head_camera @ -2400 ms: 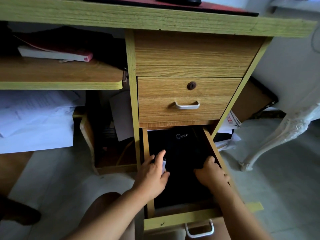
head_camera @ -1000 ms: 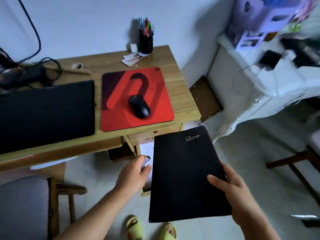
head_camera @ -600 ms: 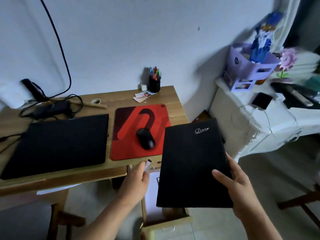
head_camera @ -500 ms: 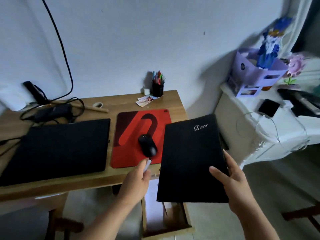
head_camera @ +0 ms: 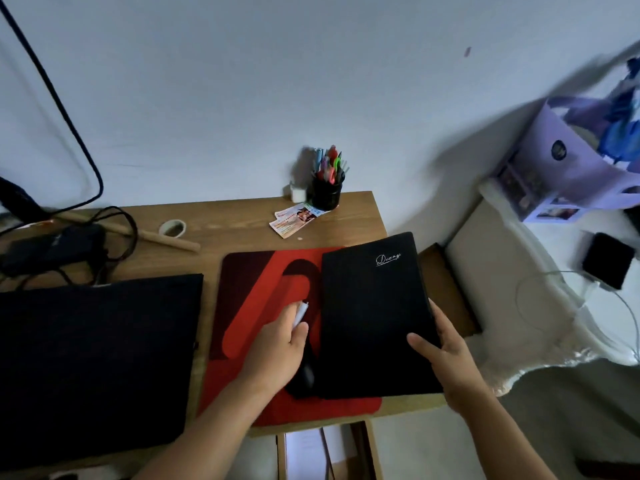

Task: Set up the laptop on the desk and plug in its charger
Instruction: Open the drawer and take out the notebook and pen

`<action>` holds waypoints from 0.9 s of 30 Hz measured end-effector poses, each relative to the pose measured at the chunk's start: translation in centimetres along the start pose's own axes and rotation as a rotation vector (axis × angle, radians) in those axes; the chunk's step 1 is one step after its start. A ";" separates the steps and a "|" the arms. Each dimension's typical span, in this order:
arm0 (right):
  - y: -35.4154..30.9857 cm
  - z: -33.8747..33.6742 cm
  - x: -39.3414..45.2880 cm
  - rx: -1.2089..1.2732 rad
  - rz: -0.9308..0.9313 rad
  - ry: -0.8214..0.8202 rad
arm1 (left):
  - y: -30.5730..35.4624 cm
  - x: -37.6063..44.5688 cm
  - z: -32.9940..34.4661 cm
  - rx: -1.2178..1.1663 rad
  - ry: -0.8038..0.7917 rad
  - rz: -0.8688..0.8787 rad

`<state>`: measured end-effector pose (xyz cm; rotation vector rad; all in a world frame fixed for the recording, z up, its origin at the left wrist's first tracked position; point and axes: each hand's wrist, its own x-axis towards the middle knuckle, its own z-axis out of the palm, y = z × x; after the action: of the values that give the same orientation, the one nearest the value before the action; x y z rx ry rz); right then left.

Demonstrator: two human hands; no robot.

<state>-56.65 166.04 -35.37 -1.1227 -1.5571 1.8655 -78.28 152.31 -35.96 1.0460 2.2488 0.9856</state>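
Observation:
A closed black laptop (head_camera: pixel 93 362) lies flat on the left of the wooden desk (head_camera: pixel 242 226). Behind it sits a black charger brick (head_camera: pixel 52 249) among tangled black cables. My right hand (head_camera: pixel 446 355) grips the lower right edge of a black diary (head_camera: pixel 372 317), which hovers over the right part of the red mouse pad (head_camera: pixel 249 313). My left hand (head_camera: pixel 280 344) is closed around a small white pen (head_camera: pixel 300 312) over the pad, just left of the diary. A black mouse (head_camera: pixel 303 377) shows partly below my left hand.
A black pen cup (head_camera: pixel 327 192), some cards (head_camera: pixel 296 218), a tape roll (head_camera: pixel 173 227) and a wooden stick (head_camera: pixel 166 239) sit at the back of the desk. An open drawer (head_camera: pixel 325 452) juts out below the front edge. A white cabinet (head_camera: pixel 540 289) stands to the right.
Both hands lifted the diary and the pen out of the low drawer and carried them up and forward over the mouse pad. The view rose from under the desk to its top.

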 end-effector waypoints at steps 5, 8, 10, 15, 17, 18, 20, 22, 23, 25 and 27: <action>1.8 1.7 2.9 0.013 0.096 -0.074 | -0.2 1.4 0.8 -0.011 -0.023 -0.049; 2.6 2.3 4.0 -0.027 0.121 -0.056 | -0.1 2.0 0.9 -0.021 -0.022 -0.078; 3.2 2.1 4.4 -0.090 0.172 0.008 | 0.2 2.4 1.0 -0.022 -0.002 -0.088; 3.8 1.5 4.1 -0.619 0.168 0.086 | 1.3 1.8 1.7 -0.038 0.005 -0.133; 3.7 1.7 3.9 -0.948 0.176 0.092 | 1.6 1.4 2.1 -0.024 -0.002 -0.155; 3.7 1.8 3.9 -1.079 0.171 0.105 | 1.7 1.3 2.4 -0.028 -0.001 -0.168; 3.4 2.1 3.9 -1.193 0.128 0.126 | 1.7 1.1 3.0 -0.042 0.002 -0.196; 3.0 2.1 4.0 -1.212 0.075 0.122 | 1.7 1.3 3.6 -0.051 -0.001 -0.238; 2.8 2.2 4.1 -1.216 0.043 0.111 | 1.9 1.5 4.0 -0.070 -0.004 -0.266; 2.3 2.5 4.5 -1.202 -0.020 0.057 | 2.5 2.0 4.6 -0.107 0.012 -0.293; 1.9 2.9 4.8 -1.186 -0.081 0.000 | 3.0 3.0 5.4 -0.061 0.054 -0.244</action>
<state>-61.43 167.60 -38.50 -1.4097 -2.7324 0.7491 -75.21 158.27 -37.37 0.7053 2.3072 0.9803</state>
